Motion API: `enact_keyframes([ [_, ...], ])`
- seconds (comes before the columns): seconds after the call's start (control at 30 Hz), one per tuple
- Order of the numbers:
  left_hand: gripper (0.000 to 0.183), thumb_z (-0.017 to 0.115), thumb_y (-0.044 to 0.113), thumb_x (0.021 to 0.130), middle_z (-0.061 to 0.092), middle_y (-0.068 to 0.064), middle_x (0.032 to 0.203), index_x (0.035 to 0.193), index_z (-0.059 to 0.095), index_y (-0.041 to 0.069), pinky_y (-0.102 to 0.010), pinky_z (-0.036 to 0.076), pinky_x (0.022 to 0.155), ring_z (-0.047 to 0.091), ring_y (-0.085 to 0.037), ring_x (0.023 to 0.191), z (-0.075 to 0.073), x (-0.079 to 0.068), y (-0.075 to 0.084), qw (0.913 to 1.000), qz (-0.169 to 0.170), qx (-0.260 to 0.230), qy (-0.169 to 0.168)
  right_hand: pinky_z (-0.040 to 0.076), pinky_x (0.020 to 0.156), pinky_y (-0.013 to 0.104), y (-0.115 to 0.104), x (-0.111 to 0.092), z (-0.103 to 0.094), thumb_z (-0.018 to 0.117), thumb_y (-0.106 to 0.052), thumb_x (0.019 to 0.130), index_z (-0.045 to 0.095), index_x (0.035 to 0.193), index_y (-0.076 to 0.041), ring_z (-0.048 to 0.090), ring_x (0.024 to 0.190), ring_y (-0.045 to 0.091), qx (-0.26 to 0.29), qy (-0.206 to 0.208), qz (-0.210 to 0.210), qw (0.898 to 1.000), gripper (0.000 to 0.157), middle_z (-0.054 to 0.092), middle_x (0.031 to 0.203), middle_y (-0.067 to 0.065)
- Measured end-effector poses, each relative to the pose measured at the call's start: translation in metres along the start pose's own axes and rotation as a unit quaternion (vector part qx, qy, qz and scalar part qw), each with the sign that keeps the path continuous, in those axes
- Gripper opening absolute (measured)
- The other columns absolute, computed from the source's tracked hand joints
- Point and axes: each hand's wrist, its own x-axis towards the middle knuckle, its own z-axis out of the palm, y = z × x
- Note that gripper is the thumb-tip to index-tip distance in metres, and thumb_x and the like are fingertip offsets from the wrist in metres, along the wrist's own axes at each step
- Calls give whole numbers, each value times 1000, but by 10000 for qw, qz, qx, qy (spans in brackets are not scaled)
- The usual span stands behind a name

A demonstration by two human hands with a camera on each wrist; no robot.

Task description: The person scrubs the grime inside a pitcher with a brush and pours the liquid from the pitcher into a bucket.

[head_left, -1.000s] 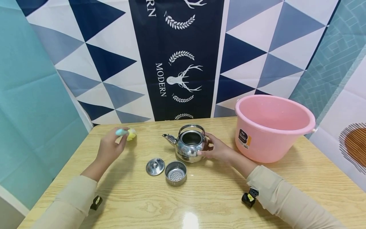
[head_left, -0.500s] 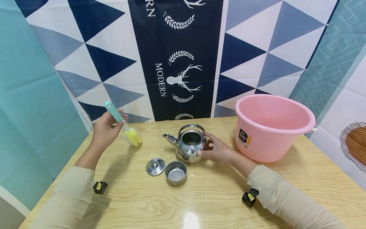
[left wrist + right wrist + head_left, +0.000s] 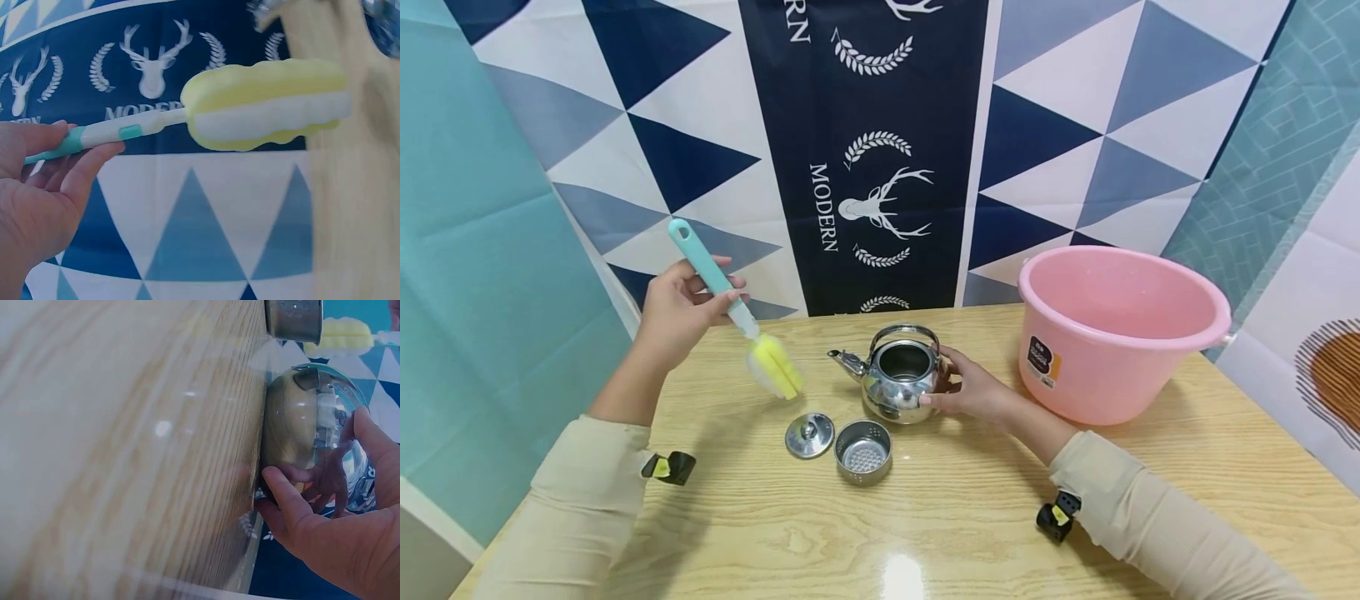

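My left hand (image 3: 677,315) holds a sponge bottle brush (image 3: 775,367) by its turquoise handle between thumb and fingers. The brush slants down to the right, its yellow and white head above the table, left of a shiny metal teapot (image 3: 887,398). In the left wrist view the brush head (image 3: 262,103) shows at full length. With curled fingers and thumb, my right hand (image 3: 973,387) grips the teapot's right side. The teapot stands upright and uncovered, spout to the left, handle raised. In the right wrist view, fingertips (image 3: 278,478) lie against its rounded body.
In front of the teapot lie its lid (image 3: 809,435) and a perforated metal strainer (image 3: 862,478). A large pink bucket (image 3: 1097,387) stands at the right on the wooden table (image 3: 790,533). A patterned wall covering (image 3: 880,108) rises behind the table's back edge.
My left hand has lifted the brush and turned it handle-up, and the brush head has moved right towards the teapot. The right hand and teapot have stayed in place.
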Motion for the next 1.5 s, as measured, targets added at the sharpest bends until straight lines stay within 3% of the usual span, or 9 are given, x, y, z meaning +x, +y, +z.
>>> enact_keyframes([
  [0.27, 38, 65, -1, 92, 70, -11, 110, 128, 54, -1, -33, 58, 72, 72, -19, 91, 5, 7, 26, 9996, -137, -66, -255, 50, 92, 37, 0, 0, 0, 81, -17, 82, 18, 155, -10, 51, 119, 40, -51, 34, 118, 9999, 97, 35, 144, 32],
  [0.5, 36, 67, 0, 90, 71, -11, 104, 124, 55, -1, -36, 58, 70, 72, -22, 89, 14, 15, 45, 9961, -36, -815, -333, 54, 85, 34, 1, 2, 0, 80, -16, 83, 19, 155, -10, 52, 115, 39, 10, 25, 136, 9999, 95, 34, 143, 34],
  [0.63, 36, 69, 1, 89, 71, -14, 106, 123, 56, 0, -38, 58, 70, 72, -24, 90, 24, 18, 51, 9937, 141, -1080, -277, 53, 87, 34, 0, 1, 0, 81, -17, 82, 19, 155, -10, 51, 117, 40, 0, 43, 152, 9999, 96, 33, 144, 33],
  [0.97, 36, 67, 1, 90, 69, -18, 111, 124, 56, 5, -37, 58, 71, 71, -26, 94, 65, 24, 54, 9863, 247, -1618, 222, 49, 95, 39, 1, 1, 0, 82, -18, 81, 17, 156, -11, 50, 120, 40, 5, 18, 208, 9998, 100, 34, 146, 31],
  [1.13, 34, 64, -3, 91, 68, -20, 108, 123, 56, 3, -36, 59, 70, 71, -27, 92, 88, 29, 49, 9845, 342, -1664, 429, 47, 99, 42, 0, 0, -1, 82, -20, 81, 16, 156, -12, 49, 122, 41, -49, 30, 228, 9997, 100, 34, 145, 31],
  [1.33, 32, 63, -5, 92, 67, -23, 106, 122, 55, -1, -37, 60, 71, 71, -25, 88, 113, 34, 49, 9868, 418, -1525, 340, 51, 94, 40, -1, 0, 1, 82, -19, 81, 16, 156, -11, 49, 121, 41, -25, 8, 179, 9998, 100, 35, 145, 32],
  [1.5, 31, 62, -7, 91, 66, -27, 104, 121, 56, -1, -37, 60, 68, 70, -33, 89, 130, 38, 45, 9921, 441, -1169, 129, 51, 93, 39, -2, -1, 1, 81, -18, 81, 15, 156, -9, 51, 120, 41, -23, 37, 168, 9999, 100, 34, 145, 33],
])
